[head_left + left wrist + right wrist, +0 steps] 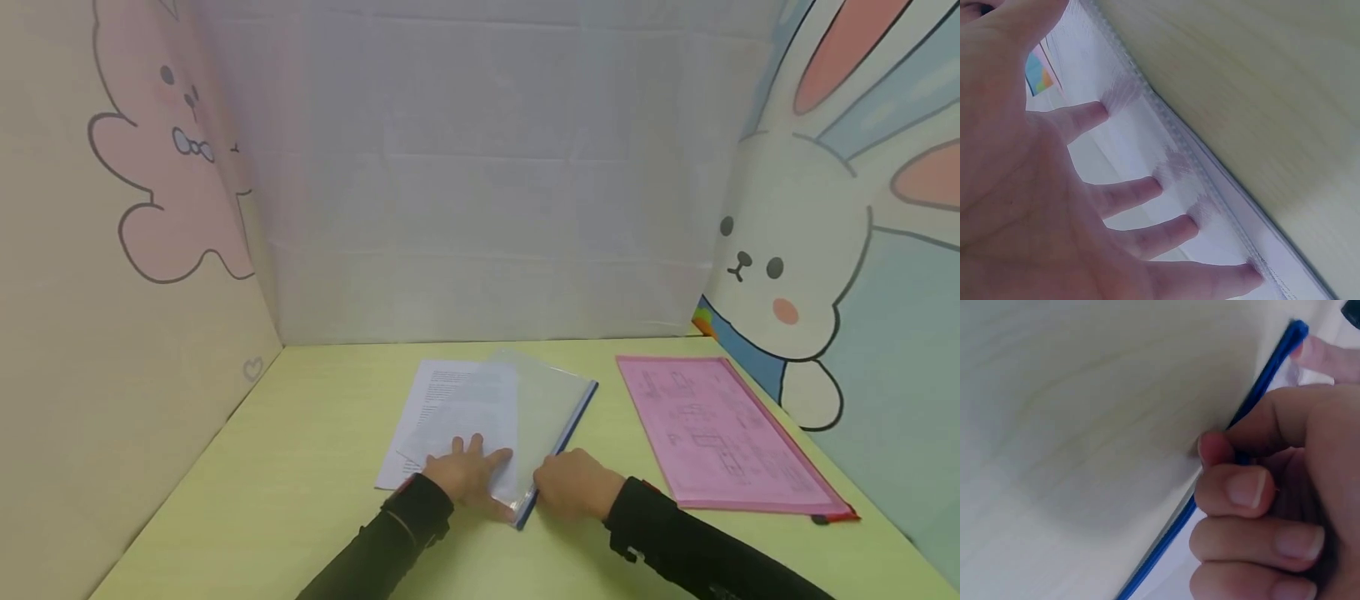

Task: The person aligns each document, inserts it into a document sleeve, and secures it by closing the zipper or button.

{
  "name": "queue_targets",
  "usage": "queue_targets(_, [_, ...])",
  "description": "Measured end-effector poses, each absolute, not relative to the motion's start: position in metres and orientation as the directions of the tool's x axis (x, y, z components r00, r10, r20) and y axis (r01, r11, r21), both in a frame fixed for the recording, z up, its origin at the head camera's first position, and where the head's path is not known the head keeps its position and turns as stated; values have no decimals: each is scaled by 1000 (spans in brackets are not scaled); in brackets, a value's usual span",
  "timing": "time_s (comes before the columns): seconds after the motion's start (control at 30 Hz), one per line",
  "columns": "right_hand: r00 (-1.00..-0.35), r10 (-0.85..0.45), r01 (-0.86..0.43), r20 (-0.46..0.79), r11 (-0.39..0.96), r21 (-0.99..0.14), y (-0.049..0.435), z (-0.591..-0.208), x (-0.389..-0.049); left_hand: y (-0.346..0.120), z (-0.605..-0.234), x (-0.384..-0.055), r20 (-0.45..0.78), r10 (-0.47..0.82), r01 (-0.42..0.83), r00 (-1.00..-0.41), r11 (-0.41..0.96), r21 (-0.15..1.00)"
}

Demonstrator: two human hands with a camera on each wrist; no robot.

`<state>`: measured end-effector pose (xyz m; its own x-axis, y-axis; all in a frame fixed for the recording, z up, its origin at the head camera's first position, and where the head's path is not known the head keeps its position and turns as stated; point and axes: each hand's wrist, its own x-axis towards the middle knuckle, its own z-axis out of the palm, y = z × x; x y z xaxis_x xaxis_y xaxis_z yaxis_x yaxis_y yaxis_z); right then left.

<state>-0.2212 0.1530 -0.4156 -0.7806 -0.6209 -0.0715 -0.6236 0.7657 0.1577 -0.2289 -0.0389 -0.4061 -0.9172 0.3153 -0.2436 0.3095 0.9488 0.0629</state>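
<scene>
Behind right hand [576,483], partly hidden spine [1267,376]

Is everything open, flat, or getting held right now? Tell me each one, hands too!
White papers: flat, printed, partly covered.
Clear cover: lying partly over the white papers.
Blue spine bar: along the cover's edge, held.
Pink folder: lying flat, looks closed.
Left hand: fingers spread, touching the clear cover.
Right hand: fingers curled, pinching the blue spine bar.

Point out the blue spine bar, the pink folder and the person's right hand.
Blue spine bar [577,418]: head view, on its stretch beyond the right hand.
Pink folder [729,433]: head view, on the middle of its upward face.
Right hand [576,483]: head view, on the back of the hand.
</scene>
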Motion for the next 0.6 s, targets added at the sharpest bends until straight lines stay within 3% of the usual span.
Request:
queue_targets(0.2, [-806, -581, -588, -110, 807, 50, 155, -414, -225, -38, -406, -230, -253, 308, 306, -917, 951, 51])
queue_targets(0.6, [-819, -565, -573, -105, 817, 72, 152, -413, -225, -39, -406, -231, -256, 303, 298, -918, 953, 61])
